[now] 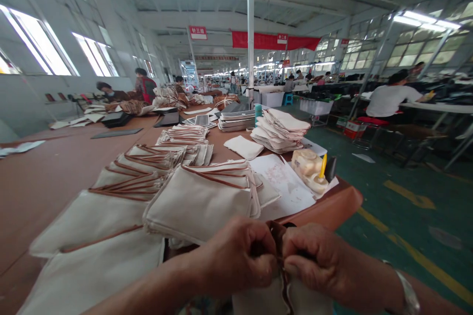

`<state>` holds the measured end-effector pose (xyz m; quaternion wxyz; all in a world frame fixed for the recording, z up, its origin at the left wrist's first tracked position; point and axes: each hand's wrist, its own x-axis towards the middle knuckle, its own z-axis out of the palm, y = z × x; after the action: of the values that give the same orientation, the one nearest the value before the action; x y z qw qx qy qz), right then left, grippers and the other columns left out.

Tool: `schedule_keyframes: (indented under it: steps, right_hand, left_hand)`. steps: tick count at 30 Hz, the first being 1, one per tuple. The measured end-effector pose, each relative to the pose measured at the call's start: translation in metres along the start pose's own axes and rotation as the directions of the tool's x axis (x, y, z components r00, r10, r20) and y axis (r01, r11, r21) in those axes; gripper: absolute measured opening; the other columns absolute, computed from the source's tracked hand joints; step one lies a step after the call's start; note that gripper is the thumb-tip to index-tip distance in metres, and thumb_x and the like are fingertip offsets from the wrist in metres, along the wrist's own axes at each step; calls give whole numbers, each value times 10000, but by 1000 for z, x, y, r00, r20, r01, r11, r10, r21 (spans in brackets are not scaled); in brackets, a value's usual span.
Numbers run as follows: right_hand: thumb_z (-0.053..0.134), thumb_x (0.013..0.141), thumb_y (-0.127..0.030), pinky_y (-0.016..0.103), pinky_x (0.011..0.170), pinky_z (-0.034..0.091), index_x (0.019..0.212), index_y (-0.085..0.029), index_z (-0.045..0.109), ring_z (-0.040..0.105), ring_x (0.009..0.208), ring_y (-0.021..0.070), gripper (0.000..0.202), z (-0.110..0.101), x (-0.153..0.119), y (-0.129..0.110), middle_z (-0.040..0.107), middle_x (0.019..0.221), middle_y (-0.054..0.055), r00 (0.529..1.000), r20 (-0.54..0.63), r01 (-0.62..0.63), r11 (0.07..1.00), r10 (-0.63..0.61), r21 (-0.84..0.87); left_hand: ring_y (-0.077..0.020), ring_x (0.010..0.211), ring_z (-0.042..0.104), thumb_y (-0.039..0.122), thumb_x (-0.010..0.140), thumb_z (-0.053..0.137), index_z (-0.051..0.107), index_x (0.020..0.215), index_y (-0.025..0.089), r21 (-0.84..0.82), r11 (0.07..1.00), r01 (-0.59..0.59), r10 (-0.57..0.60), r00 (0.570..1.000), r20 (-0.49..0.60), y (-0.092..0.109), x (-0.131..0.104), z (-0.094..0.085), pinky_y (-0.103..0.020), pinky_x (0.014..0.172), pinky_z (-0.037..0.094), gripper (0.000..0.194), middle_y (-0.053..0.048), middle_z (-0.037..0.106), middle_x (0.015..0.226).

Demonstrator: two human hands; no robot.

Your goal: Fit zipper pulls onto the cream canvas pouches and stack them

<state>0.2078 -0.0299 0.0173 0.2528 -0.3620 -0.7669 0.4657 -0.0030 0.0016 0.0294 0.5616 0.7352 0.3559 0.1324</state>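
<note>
Cloth (312, 296) of a cream colour lay directly below the grip, on the wearer's side of it, with a panel under each hand and a brown edge (286, 289) running between the two. That edge seemed to be the line on which the handling turned: it ran from between the fingertips back toward the wearer, nearly square to the two forearms' meeting point. The cloth passed out of view at the bottom, so its full long axis could not be told.

The left hand (236, 256) pinched with thumb and curled fingers just to the left of the edge; the right hand (328, 261) did the same just to its right. Neither was clearly nearer, since both sets of fingertips almost met over it. Exactly which layers sat inside each pinch was hidden by the knuckles. A brown flap (274, 230) stood up between the hands, just beyond the fingertips; whether it belonged to the same piece was unclear.

Beyond the grip and to its left, near the left hand, lay a pile of brown-edged cream pieces (203, 202). Straight beyond was white paper (283, 182), and farther off, slightly rightward, a pale container (306, 161) beside a yellow object (323, 165).
</note>
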Motion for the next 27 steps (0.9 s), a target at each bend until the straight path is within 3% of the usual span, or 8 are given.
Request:
schedule_keyframes:
  steps: [3, 7, 10, 15, 19, 21, 24, 27]
  right_hand:
    - [537, 839, -134, 212, 576, 368, 727, -167, 552, 485, 661, 125, 118, 3, 2, 3, 582, 733, -9, 998, -50, -40, 999, 38, -29]
    - [529, 882, -164, 210, 569, 362, 731, -167, 552, 484, 653, 119, 153, 3, 1, 6, 577, 727, -11, 998, -55, 8, 999, -10, -44]
    - [530, 937, -261, 214, 573, 362, 737, -163, 562, 478, 654, 118, 225, 1, 2, 10, 573, 731, -10, 998, -33, 60, 997, -62, -37]
    - [485, 981, -441, 247, 639, 453, 846, -163, 630, 544, 709, 154, 341, -20, 4, 13, 618, 781, 24, 990, -129, 47, 999, -49, -13]
    - [455, 983, -497, 419, 1002, 441, 1338, -220, 532, 531, 1193, 279, 457, -48, -8, 12, 574, 1310, 131, 916, -400, -68, 996, 36, -66]
    - [502, 940, -552, 455, 982, 471, 1452, -233, 426, 546, 1214, 317, 607, -51, -17, 6, 534, 1388, 156, 916, -382, -118, 992, 126, 45]
    - [692, 818, -505, 399, 849, 545, 1405, -227, 510, 642, 1059, 325, 675, -39, -22, -11, 664, 1224, 148, 967, -211, -129, 989, 141, 73]
    - [736, 784, -401, 337, 699, 555, 1043, -254, 751, 683, 781, 266, 298, -28, -20, -30, 758, 878, 74, 983, -166, -81, 996, 75, -27]
  left_hand:
    - [-84, 581, 372, 106, 679, 546, 588, 690, 140, 36, 998, -44, 46, 998, -53, -1, -1, 0, -179, 477, 256, 55, 40, 456, 628]
    - [-96, 624, 367, 296, 833, 565, 640, 780, 123, -150, 988, -29, 44, 994, 95, 6, -3, -9, -190, 523, 280, 195, 19, 482, 702]
    - [-95, 624, 356, 322, 819, 596, 596, 701, 127, -167, 985, -48, 69, 990, 121, 8, 0, -7, -196, 526, 268, 228, 23, 461, 693]
    - [-88, 549, 299, 360, 816, 594, 601, 744, 127, -95, 995, -29, 13, 986, -167, 2, 10, 5, -210, 477, 222, 244, 47, 399, 600]
    - [-106, 584, 376, 467, 871, 563, 616, 782, 133, -66, 989, -129, 86, 890, -449, 4, 17, 8, -206, 503, 284, 350, 16, 480, 658]
    - [-124, 628, 441, 439, 889, 564, 621, 769, 144, 18, 982, -186, 166, 829, -535, 6, 19, 12, -212, 552, 344, 323, -4, 532, 692]
    - [-156, 695, 535, 391, 927, 535, 636, 807, 163, 142, 937, -320, 343, 755, -560, 5, 19, 23, -241, 643, 418, 276, -44, 613, 755]
    - [-181, 725, 607, 370, 961, 494, 640, 875, 187, 276, 808, -521, 589, 697, -409, -1, 13, 30, -273, 711, 469, 249, -77, 664, 780]
